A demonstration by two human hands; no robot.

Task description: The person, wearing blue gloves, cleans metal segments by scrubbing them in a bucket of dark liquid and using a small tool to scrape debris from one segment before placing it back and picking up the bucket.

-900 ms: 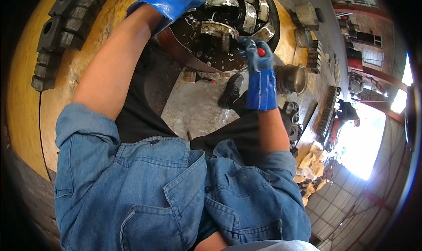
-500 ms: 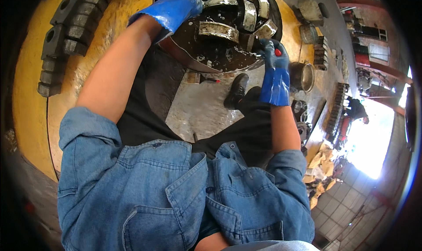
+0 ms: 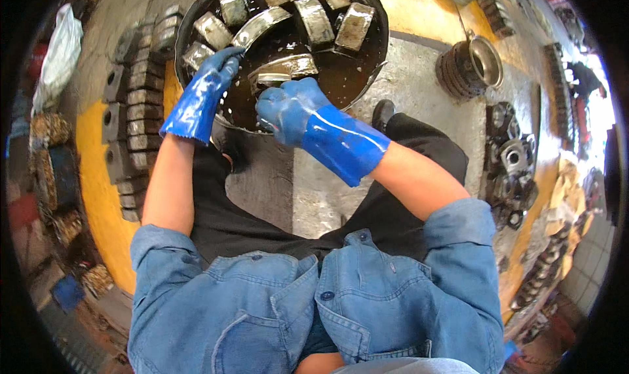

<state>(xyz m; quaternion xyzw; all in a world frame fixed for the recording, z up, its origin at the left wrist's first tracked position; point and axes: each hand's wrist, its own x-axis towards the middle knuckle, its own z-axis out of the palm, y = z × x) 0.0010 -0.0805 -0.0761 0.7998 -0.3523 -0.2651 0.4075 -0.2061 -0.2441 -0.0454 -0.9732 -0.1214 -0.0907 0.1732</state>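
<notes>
A round dark tub (image 3: 382,33) of brown oily liquid stands before me, with several curved metal blocks (image 3: 354,27) in it. My left hand (image 3: 216,73), in a blue rubber glove, is closed at the near end of a long curved metal piece (image 3: 263,24), its fingertips on the metal. Over the tub's near side, my right hand (image 3: 288,109), also gloved, is closed in a fist round a brush (image 3: 272,79); only its pale metal band shows and the handle is hidden. Just beyond the fist lies another curved block (image 3: 295,65), partly in the liquid.
Stacked dark metal blocks (image 3: 145,99) line the left side on yellow flooring. To the right stand a ringed metal cylinder (image 3: 468,67) and a heap of dark machined parts (image 3: 512,161). My shoe (image 3: 382,114) is close to the tub's right edge.
My view has shifted, bringing the tub left. My right hand has moved from the tub's right rim in over the liquid, near the left hand. The left hand now grips the long curved piece.
</notes>
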